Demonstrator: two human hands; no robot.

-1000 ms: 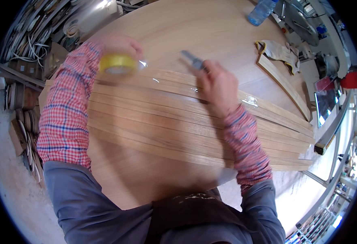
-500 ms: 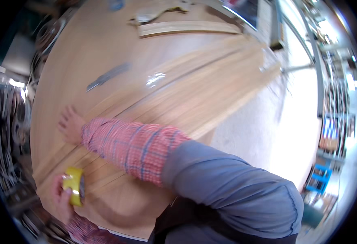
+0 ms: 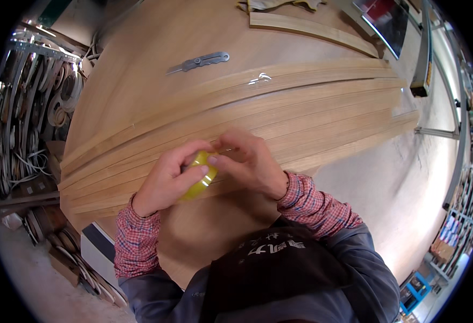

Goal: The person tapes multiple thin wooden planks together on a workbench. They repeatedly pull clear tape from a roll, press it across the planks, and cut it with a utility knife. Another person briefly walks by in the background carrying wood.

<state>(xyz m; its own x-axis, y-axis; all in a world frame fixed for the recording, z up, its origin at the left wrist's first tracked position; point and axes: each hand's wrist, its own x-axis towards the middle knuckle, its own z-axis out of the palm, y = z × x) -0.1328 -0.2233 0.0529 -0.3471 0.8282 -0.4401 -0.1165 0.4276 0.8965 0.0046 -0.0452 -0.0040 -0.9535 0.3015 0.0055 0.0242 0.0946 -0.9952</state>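
Observation:
In front of my body, above the wooden strips, my left hand (image 3: pixel 166 178) is closed round a roll of yellow adhesive tape (image 3: pixel 200 181). My right hand (image 3: pixel 255 166) meets the roll from the other side, its thumb and bent fingers at the upper right edge of the tape. Whether a loose tape end is between those fingers is too small to tell. Long, pale wooden strips (image 3: pixel 322 119) lie side by side across the table under both hands. A shiny piece of clear tape (image 3: pixel 260 79) shows on the far strips.
A grey utility knife (image 3: pixel 204 61) lies beyond the strips, blade out. Farther back are a separate wooden piece (image 3: pixel 314 32) and a pair of gloves (image 3: pixel 279 4). A metal bar (image 3: pixel 422 64) stands at the right. Racks of coiled edging (image 3: pixel 58 102) line the left.
My right hand has left the flat strips at the left and come to the tape roll. My left hand has brought the roll rightward, in front of my body. The view has turned.

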